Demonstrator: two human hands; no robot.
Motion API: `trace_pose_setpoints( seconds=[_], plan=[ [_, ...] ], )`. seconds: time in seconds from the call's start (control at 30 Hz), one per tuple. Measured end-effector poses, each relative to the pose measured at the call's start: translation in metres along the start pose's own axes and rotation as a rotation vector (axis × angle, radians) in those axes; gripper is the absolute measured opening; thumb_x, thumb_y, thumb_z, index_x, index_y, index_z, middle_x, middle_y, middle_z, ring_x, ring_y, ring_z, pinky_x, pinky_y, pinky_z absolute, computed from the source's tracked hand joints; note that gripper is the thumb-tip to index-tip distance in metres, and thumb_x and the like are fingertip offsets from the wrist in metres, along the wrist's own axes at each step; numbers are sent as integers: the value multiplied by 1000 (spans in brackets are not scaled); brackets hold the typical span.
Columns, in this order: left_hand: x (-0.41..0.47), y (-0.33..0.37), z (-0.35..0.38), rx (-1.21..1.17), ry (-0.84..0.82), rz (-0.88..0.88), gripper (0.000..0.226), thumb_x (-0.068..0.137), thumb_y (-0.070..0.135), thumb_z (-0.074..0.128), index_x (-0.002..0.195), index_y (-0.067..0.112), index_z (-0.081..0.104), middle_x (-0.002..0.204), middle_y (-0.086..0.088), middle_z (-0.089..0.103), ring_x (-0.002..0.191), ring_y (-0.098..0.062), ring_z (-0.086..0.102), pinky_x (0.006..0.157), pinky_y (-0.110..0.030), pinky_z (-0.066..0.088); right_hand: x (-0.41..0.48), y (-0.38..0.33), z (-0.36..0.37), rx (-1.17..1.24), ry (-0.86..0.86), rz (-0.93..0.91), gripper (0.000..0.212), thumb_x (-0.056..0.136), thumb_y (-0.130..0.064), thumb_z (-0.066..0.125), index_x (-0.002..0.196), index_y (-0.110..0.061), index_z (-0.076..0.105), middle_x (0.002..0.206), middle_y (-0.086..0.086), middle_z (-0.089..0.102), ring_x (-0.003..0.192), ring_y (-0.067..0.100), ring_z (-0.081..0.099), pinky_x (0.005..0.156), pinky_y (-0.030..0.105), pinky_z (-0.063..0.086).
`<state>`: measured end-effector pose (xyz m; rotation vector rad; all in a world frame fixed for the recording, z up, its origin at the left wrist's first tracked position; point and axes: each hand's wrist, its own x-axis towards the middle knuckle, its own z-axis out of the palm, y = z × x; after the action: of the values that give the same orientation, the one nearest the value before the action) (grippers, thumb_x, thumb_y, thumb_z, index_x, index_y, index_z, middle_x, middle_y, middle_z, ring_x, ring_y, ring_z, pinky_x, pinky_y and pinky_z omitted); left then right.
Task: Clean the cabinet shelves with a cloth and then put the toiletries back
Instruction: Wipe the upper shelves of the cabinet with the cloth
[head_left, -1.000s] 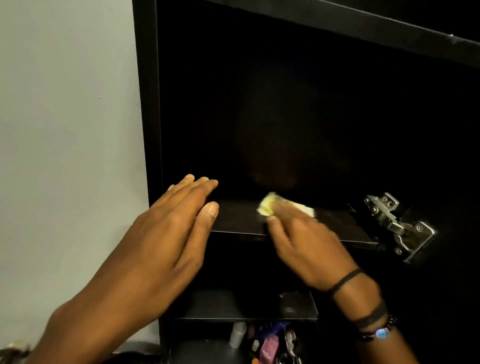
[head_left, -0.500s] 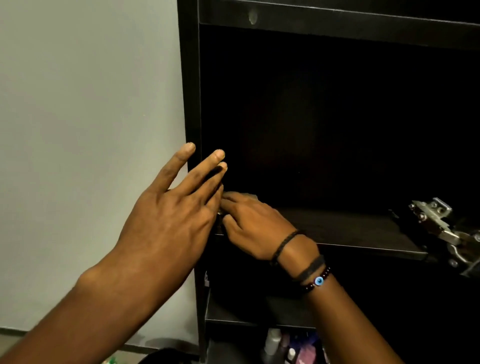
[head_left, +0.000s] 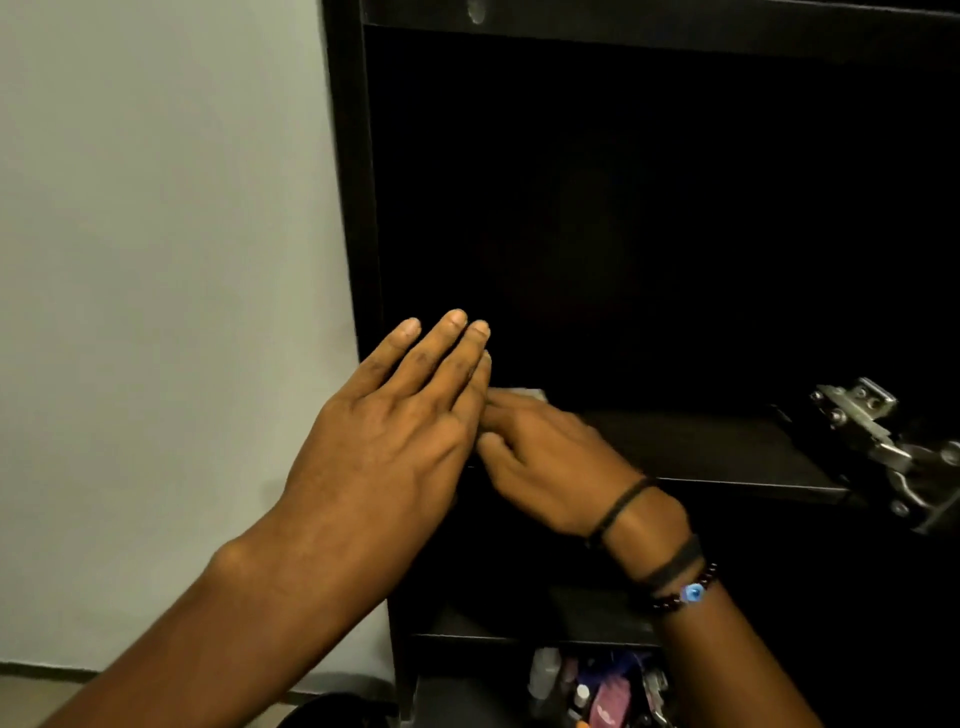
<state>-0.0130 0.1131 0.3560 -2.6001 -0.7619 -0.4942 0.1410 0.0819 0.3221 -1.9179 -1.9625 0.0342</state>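
At the far left a pale wall (head_left: 156, 260) fills the view. Next to it stands the dark cabinet (head_left: 347, 208). In front of its left side panel the left hand (head_left: 395, 431) is raised with its back to the camera. Its fingers are straight and close together and it has hold of nothing. Whether it touches the panel cannot be told.

Just right of it and a little lower, the right hand (head_left: 550, 467) lies palm down at the left end of the middle shelf (head_left: 727, 452). Its fingers are stretched fairly flat and their tips are partly hidden behind the left hand. Under them is the cloth (head_left: 531, 395). Only a small pale corner of it shows beyond the fingers, on the shelf near the cabinet's left side. The hand presses on it rather than curling round it.

On the right wrist sit a thin black band (head_left: 618, 506), a wider dark band (head_left: 670, 564) and a beaded bracelet (head_left: 693, 592) with a blue bead.

Below the arms a lower shelf (head_left: 519, 623) shows. Beneath it the toiletries (head_left: 597, 691) stand crowded together: a white bottle, something pink, and others too dim to make out.

At the far right a metal hinge (head_left: 872, 431) is fixed beside the middle shelf's right end.
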Motion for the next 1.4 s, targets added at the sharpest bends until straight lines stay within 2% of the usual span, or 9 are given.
trace_pose_setpoints(
  seconds=[0.2, 0.37, 0.43, 0.5, 0.67, 0.9, 1.03, 1.2, 1.4],
  plan=[
    [24, 23, 8, -212, -154, 15, 65, 93, 25, 38, 149, 25, 5, 159, 6, 2, 146, -13, 7, 117, -28, 14, -56, 22, -19, -44, 104, 66, 31, 91, -23, 40, 114, -22, 61, 126, -7, 56, 115, 8, 47, 100, 20, 36],
    [41, 36, 26, -349, -147, -5, 40, 94, 27, 38, 134, 27, 39, 142, 9, 39, 127, -14, 44, 100, -37, 46, -90, 89, -45, -375, 82, 496, 42, 90, -35, 22, 98, -15, 58, 109, 6, 57, 105, 26, 54, 93, 37, 44],
    [49, 41, 30, -333, -155, -2, 34, 94, 28, 39, 128, 25, 45, 134, 8, 46, 118, -17, 50, 91, -40, 49, -83, 106, -49, -410, 18, 600, 66, 85, -41, 2, 107, -11, 57, 117, 14, 55, 112, 33, 48, 97, 40, 38],
    [56, 43, 33, -319, -173, -3, 32, 94, 28, 38, 125, 26, 48, 130, 8, 49, 113, -18, 53, 85, -39, 50, -75, 116, -45, -451, -22, 561, 77, 80, -40, -8, 122, -11, 50, 124, 16, 51, 118, 36, 45, 101, 42, 36],
    [61, 38, 37, -299, -175, -6, 32, 93, 28, 39, 123, 26, 49, 126, 7, 52, 112, -19, 54, 85, -40, 51, -86, 69, -30, -208, 189, 166, 39, 100, -34, 28, 124, -18, 54, 130, -2, 53, 126, 12, 43, 109, 18, 26],
    [51, 28, 36, -337, -164, -15, 36, 92, 24, 44, 127, 25, 48, 125, 5, 53, 111, -17, 55, 91, -36, 50, -84, 112, -44, -378, 75, 598, 47, 99, -41, 25, 134, -15, 43, 139, 8, 44, 129, 28, 38, 110, 37, 30],
    [51, 19, 24, -380, -120, -44, 32, 91, 22, 45, 123, 22, 51, 117, 2, 56, 105, -18, 58, 88, -37, 52, -49, 67, -23, -161, 135, 184, 39, 97, -26, 32, 127, -17, 55, 133, 4, 54, 126, 20, 46, 109, 26, 28],
    [41, 6, 12, -377, -91, -14, 37, 91, 24, 48, 128, 21, 47, 123, 1, 54, 110, -18, 56, 91, -35, 50, -57, 5, 9, -122, 127, -36, 41, 99, -32, 34, 138, -22, 43, 146, -5, 40, 137, 8, 32, 116, 26, 23],
    [18, -1, 26, -452, -118, -14, 37, 91, 15, 43, 127, 21, 47, 125, 2, 54, 110, -17, 56, 92, -33, 50, -117, 67, 23, -263, 514, 418, 56, 97, -39, 33, 148, -15, 27, 156, 1, 23, 146, 15, 18, 117, 43, 25]
  ],
)
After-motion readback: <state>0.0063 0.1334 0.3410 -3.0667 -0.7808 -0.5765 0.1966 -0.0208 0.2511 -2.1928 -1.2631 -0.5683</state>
